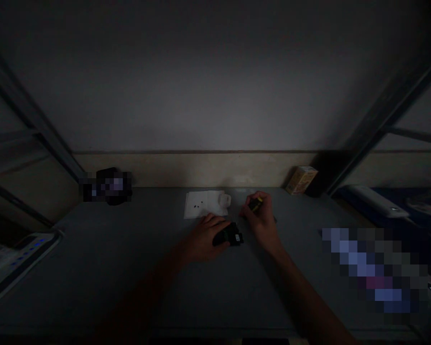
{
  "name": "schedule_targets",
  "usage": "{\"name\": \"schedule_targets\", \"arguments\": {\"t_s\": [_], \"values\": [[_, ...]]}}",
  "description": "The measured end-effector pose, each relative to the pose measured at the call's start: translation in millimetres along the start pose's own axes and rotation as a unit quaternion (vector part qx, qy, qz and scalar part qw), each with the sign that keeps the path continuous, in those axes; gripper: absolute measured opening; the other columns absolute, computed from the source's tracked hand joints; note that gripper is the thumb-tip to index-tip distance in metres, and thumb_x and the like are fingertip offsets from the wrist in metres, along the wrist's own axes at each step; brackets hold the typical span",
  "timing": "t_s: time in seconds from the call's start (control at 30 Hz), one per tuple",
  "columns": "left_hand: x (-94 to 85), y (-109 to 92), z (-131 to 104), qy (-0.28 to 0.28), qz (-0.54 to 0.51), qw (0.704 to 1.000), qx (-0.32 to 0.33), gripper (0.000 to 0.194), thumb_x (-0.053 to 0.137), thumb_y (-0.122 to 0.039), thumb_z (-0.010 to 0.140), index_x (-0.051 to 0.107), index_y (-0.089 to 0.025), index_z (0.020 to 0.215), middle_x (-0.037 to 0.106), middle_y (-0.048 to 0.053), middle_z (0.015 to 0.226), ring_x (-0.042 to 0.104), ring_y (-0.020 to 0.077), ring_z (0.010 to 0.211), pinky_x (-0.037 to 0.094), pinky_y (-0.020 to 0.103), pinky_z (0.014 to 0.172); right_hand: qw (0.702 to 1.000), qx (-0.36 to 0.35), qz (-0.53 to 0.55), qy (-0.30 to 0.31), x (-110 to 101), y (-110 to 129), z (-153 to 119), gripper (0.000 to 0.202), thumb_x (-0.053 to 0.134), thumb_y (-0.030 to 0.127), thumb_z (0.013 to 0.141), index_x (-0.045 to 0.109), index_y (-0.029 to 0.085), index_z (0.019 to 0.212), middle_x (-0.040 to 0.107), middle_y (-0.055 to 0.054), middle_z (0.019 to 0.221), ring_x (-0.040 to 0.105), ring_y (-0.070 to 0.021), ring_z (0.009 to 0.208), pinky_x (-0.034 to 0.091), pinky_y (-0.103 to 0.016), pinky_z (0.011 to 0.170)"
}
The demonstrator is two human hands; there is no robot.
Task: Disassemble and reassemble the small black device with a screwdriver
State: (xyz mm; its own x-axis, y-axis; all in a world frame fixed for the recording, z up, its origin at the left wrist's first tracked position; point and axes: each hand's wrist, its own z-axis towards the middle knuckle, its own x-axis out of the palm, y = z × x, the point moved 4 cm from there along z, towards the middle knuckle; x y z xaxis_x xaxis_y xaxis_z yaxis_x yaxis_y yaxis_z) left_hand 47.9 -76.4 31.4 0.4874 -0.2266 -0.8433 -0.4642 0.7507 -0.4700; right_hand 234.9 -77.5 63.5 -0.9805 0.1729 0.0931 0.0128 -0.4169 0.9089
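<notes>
My left hand (209,238) is closed around a small black device (232,235) that carries a little white label, low over the grey table. To its right, my right hand (261,218) grips a black and yellow screwdriver-like tool (255,203); its tip cannot be made out. Behind my left hand lies an open white paper booklet (197,199) with several tiny dark pieces (198,206) on its left part. A small white object (224,200) sits on the booklet's right edge.
A yellowish box (301,179) stands at the back right against the wall. At the back left is a dark, blurred object (111,187). A power strip-like device (25,258) lies far left. The grey table (129,287) meets metal frame posts on both sides.
</notes>
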Motion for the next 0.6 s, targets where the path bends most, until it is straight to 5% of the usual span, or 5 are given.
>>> {"name": "schedule_targets", "arguments": {"t_s": [0.43, 0.6], "values": [[-0.8, -0.8, 0.1, -0.001, -0.012, 1.000, -0.004, 0.058, 0.069, -0.033, 0.093, 0.051, -0.030, 0.148, 0.060, 0.006, 0.141, 0.049, 0.0282, 0.131, 0.038, 0.048, 0.117, 0.999, -0.019, -0.024, -0.020, -0.4, -3.6, 0.6, 0.031, 0.068, 0.027, 0.091, 0.042, 0.030, 0.107, 0.052, 0.004, 0.097, 0.061, -0.0111, 0.070, 0.053, -0.028, 0.068], [-2.6, -2.1, -0.3, -0.007, -0.010, 1.000, -0.001, 0.057, 0.069, -0.034, 0.093, 0.052, -0.030, 0.147, 0.060, 0.005, 0.141, 0.049, 0.0277, 0.132, 0.037, 0.047, 0.118, 0.993, -0.051, -0.109, 0.019, 3.6, 1.7, -0.8, 0.021, 0.063, 0.028, 0.095, 0.047, 0.028, 0.109, 0.053, 0.001, 0.094, 0.058, -0.0161, 0.077, 0.050, -0.031, 0.071]]}}
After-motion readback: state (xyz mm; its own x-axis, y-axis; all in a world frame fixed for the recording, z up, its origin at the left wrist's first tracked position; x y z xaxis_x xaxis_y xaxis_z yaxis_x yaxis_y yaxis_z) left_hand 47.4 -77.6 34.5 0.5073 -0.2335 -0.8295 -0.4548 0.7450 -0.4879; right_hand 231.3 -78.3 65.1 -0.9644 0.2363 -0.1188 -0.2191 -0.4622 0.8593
